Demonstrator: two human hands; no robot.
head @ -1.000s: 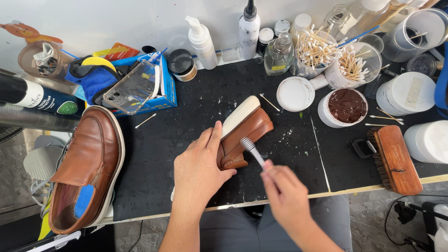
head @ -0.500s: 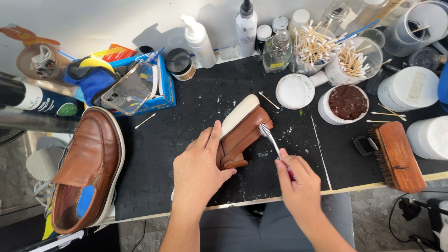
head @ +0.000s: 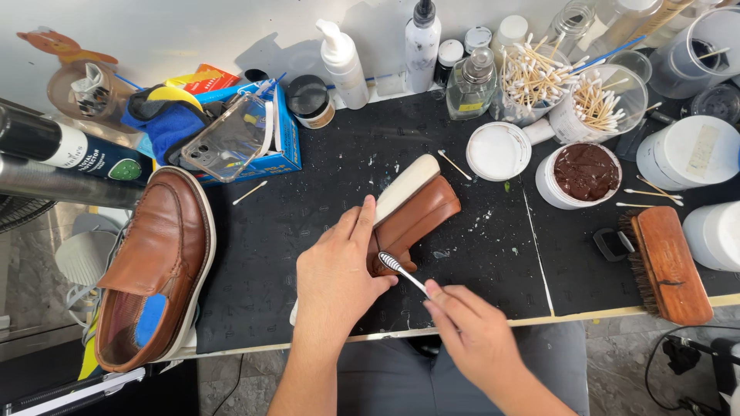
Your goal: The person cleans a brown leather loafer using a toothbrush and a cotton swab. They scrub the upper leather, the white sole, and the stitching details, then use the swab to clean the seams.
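Left hand (head: 335, 266) is clamping down on the brown shoe (head: 412, 212) lying on its side near the surface's (head: 308, 231) front edge. Right hand (head: 470, 331) is pinching a toothbrush (head: 401, 271), its bristles touching the shoe's heel end.

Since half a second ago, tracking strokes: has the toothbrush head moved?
Yes. The toothbrush head slid toward the person, away from the open brown polish jar.

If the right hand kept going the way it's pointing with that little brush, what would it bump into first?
The right hand aims its toothbrush up-left; the bristles already seem to touch the brown shoe, beside the left hand. Depth is hard to judge.
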